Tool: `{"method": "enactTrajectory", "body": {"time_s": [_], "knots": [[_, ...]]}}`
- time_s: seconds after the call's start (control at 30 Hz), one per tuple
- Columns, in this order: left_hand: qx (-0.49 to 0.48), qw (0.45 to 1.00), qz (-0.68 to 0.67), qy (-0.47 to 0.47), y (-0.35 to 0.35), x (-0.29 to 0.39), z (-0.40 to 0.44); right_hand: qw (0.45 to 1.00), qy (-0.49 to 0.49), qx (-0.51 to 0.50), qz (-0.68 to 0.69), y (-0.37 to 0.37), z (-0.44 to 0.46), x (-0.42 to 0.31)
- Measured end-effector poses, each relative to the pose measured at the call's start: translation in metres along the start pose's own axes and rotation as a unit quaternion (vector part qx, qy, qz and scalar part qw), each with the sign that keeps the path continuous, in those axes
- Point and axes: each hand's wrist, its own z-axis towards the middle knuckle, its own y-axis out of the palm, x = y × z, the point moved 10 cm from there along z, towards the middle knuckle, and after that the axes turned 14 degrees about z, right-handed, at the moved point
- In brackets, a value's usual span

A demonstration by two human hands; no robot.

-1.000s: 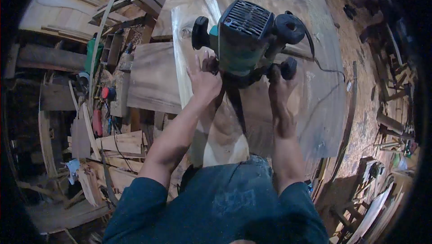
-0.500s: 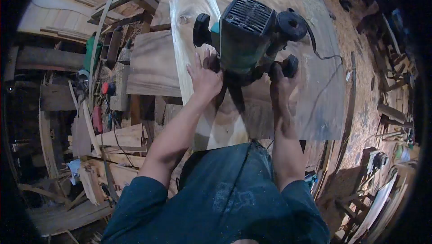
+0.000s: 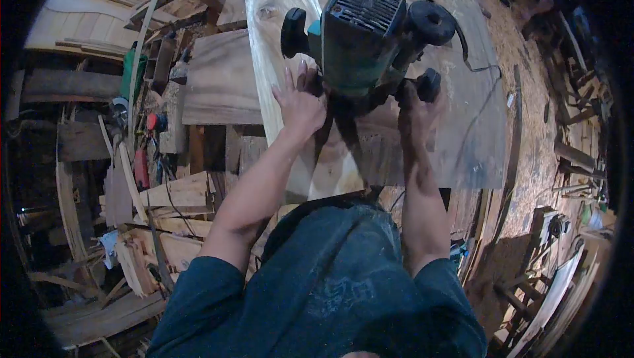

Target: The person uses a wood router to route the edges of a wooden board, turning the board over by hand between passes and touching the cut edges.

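Note:
A dark green and black plunge router [image 3: 360, 48] stands upright on a broad wooden panel [image 3: 469, 147], its vented motor top facing me. My left hand [image 3: 302, 104] lies at the left side of the router's base. Its fingers are stretched and spread over a pale wooden strip [image 3: 261, 61]; the thumb is hidden. On the other side, my right hand [image 3: 416, 110] is closed at the router's lower right, by the black knob handle [image 3: 429, 84]. The left knob handle [image 3: 294, 31] has no hand on it. The bit and the cut beneath the router are hidden.
A black cord [image 3: 465, 51] runs from the router over the panel. Stacked boards and offcuts [image 3: 175, 193] lie at the left, near a red-capped object [image 3: 156, 122] and a green item [image 3: 134, 71]. Sawdust [image 3: 528, 127] covers the surface at right, with scrap wood [image 3: 561, 305] beyond.
The panel, router and both hands sit slightly higher in the view, as the surroundings also shift a little. Both hands keep about the same place on the router.

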Motion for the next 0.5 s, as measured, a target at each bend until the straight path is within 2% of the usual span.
{"method": "enactTrajectory", "body": {"time_s": [0.1,0.2,0.3,0.37,0.43,0.5], "knots": [[0.009,1.000,0.018,0.008,0.000,0.003,-0.006,0.998,0.048,-0.005,-0.048,-0.005,-0.003,0.000],[-0.007,1.000,-0.005,0.001,-0.002,0.003,-0.008,0.999,0.025,0.010,-0.019,-0.010,-0.008,-0.001],[-0.038,0.999,0.007,0.015,0.003,0.005,-0.014,0.999,0.040,-0.010,0.010,-0.015,-0.008,0.006],[-0.094,0.995,0.036,0.010,0.013,0.005,-0.015,0.999,0.026,0.017,-0.026,-0.021,-0.013,0.004],[-0.087,0.995,0.044,0.008,0.014,0.006,-0.019,0.998,0.008,0.033,-0.057,-0.027,-0.017,0.001],[-0.017,0.999,0.032,0.011,0.008,0.008,-0.024,0.996,-0.014,0.036,-0.084,-0.033,-0.018,-0.001]]}}
